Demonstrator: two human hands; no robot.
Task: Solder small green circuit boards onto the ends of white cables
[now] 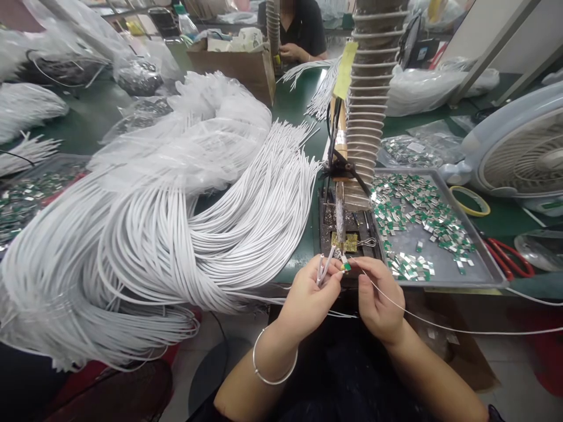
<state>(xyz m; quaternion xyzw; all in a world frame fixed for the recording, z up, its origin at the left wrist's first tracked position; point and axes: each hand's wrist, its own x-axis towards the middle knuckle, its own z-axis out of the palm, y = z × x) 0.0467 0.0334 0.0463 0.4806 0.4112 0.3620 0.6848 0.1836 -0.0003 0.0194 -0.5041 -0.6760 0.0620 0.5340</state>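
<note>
My left hand (310, 299) is closed, pinching a small green circuit board with a metal plug (346, 265) between thumb and fingertips. White cable ends (324, 271) stick up out of the same hand. Thin solder wire (391, 302) runs from the right edge of the picture to my right hand (382, 296), whose thumb and fingers close on it. Just above the board points the tip of a soldering iron (340, 214), fixed upright with its handle on top. Fingers partly hide where cable and board meet.
A big bundle of white cables (246, 234), partly bagged, covers the left bench. On the right lie a grey tray (457, 258) of plug boards, red-handled scissors (505, 258), yellow tape (470, 201) and a fan (528, 146). A ribbed hose (373, 88) hangs ahead; another person (303, 29) sits opposite.
</note>
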